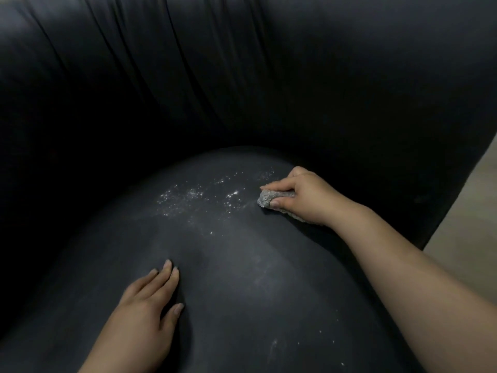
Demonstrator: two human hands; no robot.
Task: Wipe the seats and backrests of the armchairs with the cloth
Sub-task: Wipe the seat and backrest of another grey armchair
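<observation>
A dark armchair fills the view, its rounded seat [242, 278] below and its pleated backrest [188, 76] curving around behind. White powdery specks [199, 197] are scattered over the middle of the seat, with fainter smears lower right. My right hand [304, 195] grips a bunched grey cloth [269, 197] and holds it against the seat at the right end of the specks. My left hand [150, 300] lies flat on the near left part of the seat, fingers straight and holding nothing.
The chair's right armrest [430, 157] rises beside my right hand. Pale floor [473, 224] shows past the chair's right edge. The left side of the chair lies in deep shadow.
</observation>
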